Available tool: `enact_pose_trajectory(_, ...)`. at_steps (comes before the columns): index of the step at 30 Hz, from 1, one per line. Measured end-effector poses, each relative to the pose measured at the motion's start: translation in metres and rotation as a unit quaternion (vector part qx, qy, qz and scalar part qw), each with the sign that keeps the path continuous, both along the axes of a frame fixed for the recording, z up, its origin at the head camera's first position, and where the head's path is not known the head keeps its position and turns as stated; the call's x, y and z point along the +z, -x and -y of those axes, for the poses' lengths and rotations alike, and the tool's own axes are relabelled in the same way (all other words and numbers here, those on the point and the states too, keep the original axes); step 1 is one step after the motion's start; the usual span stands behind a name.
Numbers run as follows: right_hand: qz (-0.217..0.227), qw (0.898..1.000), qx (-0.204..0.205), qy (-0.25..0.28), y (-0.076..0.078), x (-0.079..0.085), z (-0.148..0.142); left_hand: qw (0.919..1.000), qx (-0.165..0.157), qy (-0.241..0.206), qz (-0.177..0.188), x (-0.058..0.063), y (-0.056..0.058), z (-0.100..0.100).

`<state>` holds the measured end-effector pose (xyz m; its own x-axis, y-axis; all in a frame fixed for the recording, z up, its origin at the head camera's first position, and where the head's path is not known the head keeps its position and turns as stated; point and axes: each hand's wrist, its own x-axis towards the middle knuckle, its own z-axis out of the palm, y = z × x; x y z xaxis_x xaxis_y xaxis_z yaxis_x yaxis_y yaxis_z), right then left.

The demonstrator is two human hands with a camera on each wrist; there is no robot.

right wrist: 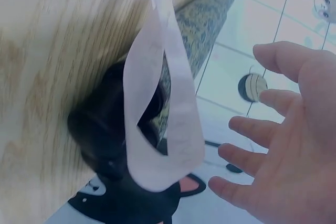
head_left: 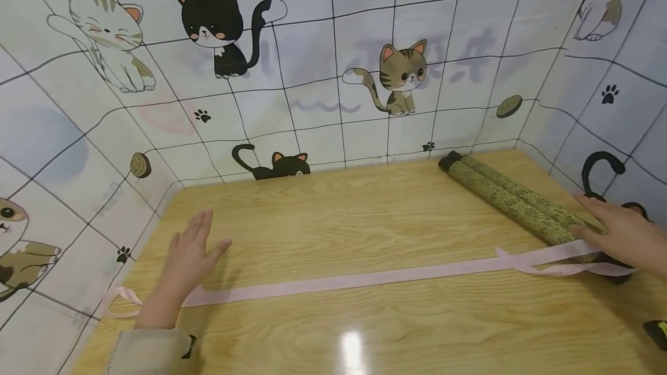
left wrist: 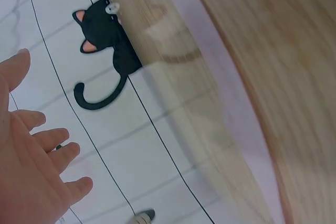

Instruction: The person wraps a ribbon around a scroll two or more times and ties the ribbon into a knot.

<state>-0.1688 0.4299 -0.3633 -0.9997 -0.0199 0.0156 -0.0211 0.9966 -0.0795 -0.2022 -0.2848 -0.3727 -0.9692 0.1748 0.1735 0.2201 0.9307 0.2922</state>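
Observation:
A long pale pink ribbon (head_left: 354,281) stretches across the wooden table, with a loop at each end. My left hand (head_left: 190,253) is raised over its left part, fingers straight and thumb apart, holding nothing; the left wrist view shows the ribbon (left wrist: 226,82) away from the fingers. At the right, a pair of green mottled tubes (head_left: 516,195) with black ends lies side by side, pointing toward the back. The ribbon's right loop (right wrist: 176,169) passes over their near black end (right wrist: 105,124). My right hand (head_left: 622,236) is beside that end with its fingers spread and empty.
Wall sheets printed with cats and grid lines (head_left: 312,85) enclose the table (head_left: 323,219) at the back, left and right. A small black and yellow object (head_left: 658,333) shows at the right edge, partly cut off.

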Motion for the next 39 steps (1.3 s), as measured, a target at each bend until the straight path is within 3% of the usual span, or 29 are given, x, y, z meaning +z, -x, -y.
enact_pose_trajectory(9, -0.011, 1.000, 0.027, -0.010, 0.009, 0.001, 0.014, 0.9990, -0.034, 0.030, 0.004, 0.001, 0.018, -0.058)
enact_pose_trajectory(16, -0.031, 0.998, 0.061, -0.012, 0.017, 0.002, 0.023, 0.9977, -0.053, 0.043, 0.009, 0.003, 0.025, -0.098)
enact_pose_trajectory(27, -0.002, 0.998, 0.069, 0.005, 0.023, 0.004, 0.027, 0.9939, -0.094, 0.057, -0.004, 0.003, 0.037, -0.156)
enact_pose_trajectory(34, 0.017, 0.998, 0.059, 0.018, 0.028, 0.007, 0.035, 0.9886, -0.125, 0.082, 0.018, -0.002, 0.047, -0.187)
enact_pose_trajectory(39, 0.020, 0.998, 0.056, 0.013, 0.025, 0.004, 0.035, 0.9834, -0.157, 0.089, 0.020, -0.008, 0.051, -0.220)
